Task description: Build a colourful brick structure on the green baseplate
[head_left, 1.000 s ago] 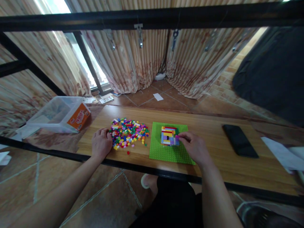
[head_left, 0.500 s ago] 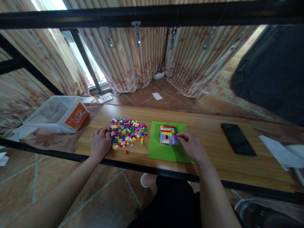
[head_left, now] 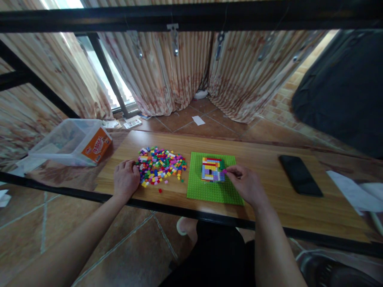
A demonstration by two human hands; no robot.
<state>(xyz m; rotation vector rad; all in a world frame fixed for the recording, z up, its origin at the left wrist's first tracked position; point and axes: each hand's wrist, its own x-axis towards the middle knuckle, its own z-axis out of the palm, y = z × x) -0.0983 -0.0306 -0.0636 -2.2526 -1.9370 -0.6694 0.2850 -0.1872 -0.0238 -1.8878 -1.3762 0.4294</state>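
A multicoloured brick structure [head_left: 211, 169] stands on the green baseplate [head_left: 197, 191]. At its right side, my right hand [head_left: 243, 181] pinches a small purple brick [head_left: 224, 171] between thumb and fingertips. Whether that brick touches the structure I cannot tell. My left hand [head_left: 127, 178] rests on the wooden table at the left edge of a pile of loose coloured bricks [head_left: 161, 165]; its fingers are curled at the pile, and what they hold, if anything, is hidden. One red brick [head_left: 160, 191] lies apart, in front of the pile.
A black phone [head_left: 300, 175] lies on the wooden table [head_left: 263, 159] to the right, with white paper [head_left: 350, 191] beyond it. A clear plastic bin [head_left: 72, 141] with an orange label stands at the left. A black bar [head_left: 191, 16] crosses the top of the view.
My right hand has shifted slightly to the right, and the purple brick in its fingertips shows more clearly. My left hand stays in place.
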